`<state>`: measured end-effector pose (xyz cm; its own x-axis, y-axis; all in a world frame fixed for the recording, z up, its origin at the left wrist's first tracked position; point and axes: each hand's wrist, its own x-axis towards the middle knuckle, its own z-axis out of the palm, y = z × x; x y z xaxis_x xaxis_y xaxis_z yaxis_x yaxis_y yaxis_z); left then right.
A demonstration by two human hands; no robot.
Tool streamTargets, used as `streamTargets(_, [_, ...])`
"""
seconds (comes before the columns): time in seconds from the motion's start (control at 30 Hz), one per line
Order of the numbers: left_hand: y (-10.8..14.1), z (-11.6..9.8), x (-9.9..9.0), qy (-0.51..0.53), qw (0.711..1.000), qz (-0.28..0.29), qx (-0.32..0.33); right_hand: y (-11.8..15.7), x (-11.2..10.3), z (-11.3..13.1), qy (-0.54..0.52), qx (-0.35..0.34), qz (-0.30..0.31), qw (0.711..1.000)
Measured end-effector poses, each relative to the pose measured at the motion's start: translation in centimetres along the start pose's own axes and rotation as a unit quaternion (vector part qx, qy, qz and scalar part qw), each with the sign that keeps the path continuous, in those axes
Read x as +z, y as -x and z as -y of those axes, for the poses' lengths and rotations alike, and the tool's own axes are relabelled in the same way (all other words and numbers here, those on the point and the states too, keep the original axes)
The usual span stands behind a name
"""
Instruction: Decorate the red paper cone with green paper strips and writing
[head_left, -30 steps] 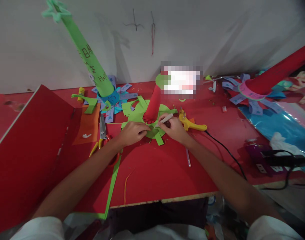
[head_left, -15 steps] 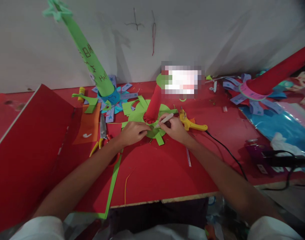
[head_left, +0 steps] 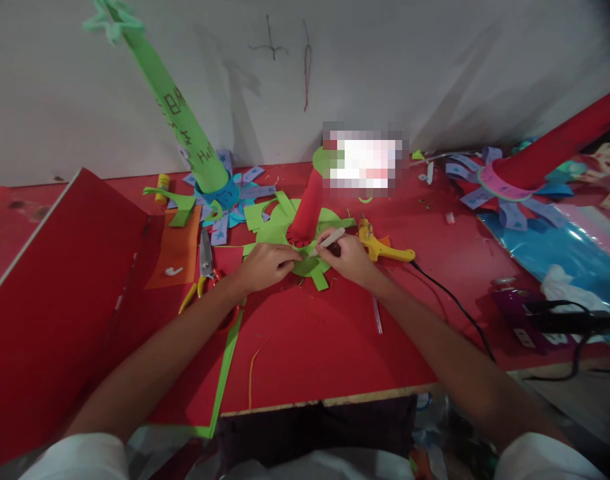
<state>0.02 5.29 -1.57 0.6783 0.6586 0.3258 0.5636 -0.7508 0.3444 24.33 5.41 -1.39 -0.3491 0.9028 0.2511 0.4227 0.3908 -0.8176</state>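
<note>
My right hand (head_left: 351, 257) is closed around a slim white pen (head_left: 333, 238), tilted with its lower end at the green foam base (head_left: 301, 268). My left hand (head_left: 269, 265) is closed, its fingertips pinched at the near left edge of that base. Green strips stick out around the round base. A red foam cone (head_left: 307, 210) stands on it, just behind my hands. Right of my right hand lies a yellow glue gun (head_left: 385, 249). Scissors (head_left: 205, 257) with other yellow-handled tools lie left of my left hand. The pen's tip is too small to make out.
A tall green foam tower (head_left: 179, 113) with a star top stands back left. At the right leans a red tower (head_left: 559, 143) with a pink ring. A large red folder-like board (head_left: 59, 313) stands at left. The glue gun's black cord (head_left: 455, 300) runs toward the front right.
The upper end of the white pen has tipped slightly left and down in my right hand. My left hand stays in place on the green base.
</note>
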Motion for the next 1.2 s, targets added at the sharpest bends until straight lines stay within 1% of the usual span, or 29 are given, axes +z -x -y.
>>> streamTargets(0.1, [0.0, 0.0, 0.0, -0.001, 1.000, -0.001, -0.002, 0.0, 0.0, 0.1, -0.005, -0.009, 0.011, 1.000])
streamTargets(0.27, [0.1, 0.1, 0.1, -0.001, 1.000, -0.002, -0.001, 0.0, 0.0, 0.1, 0.019, 0.004, -0.022, 1.000])
streamTargets(0.4, [0.1, 0.1, 0.2, 0.001, 1.000, 0.001, -0.002, 0.0, 0.0, 0.1, 0.004, -0.002, -0.006, 1.000])
streamTargets(0.57, [0.2, 0.2, 0.3, -0.009, 1.000, -0.002, 0.004, 0.0, 0.0, 0.1, 0.020, 0.015, -0.037, 0.999])
streamTargets(0.67, [0.1, 0.1, 0.1, -0.015, 1.000, 0.000, 0.009, 0.0, 0.0, 0.2, 0.013, 0.010, -0.039, 0.999])
streamTargets(0.9, [0.1, -0.7, -0.7, -0.046, 0.998, 0.033, 0.038, 0.3, -0.1, 0.4, -0.035, 0.016, -0.025, 0.999])
streamTargets(1.03, [0.1, -0.7, -0.7, -0.038, 0.997, 0.050, 0.050, 0.4, -0.1, 0.2, -0.022, 0.001, -0.006, 1.000])
streamTargets(1.2, [0.2, -0.5, -0.5, -0.019, 0.997, 0.062, 0.042, 0.3, -0.1, 0.2, 0.010, -0.004, -0.004, 1.000])
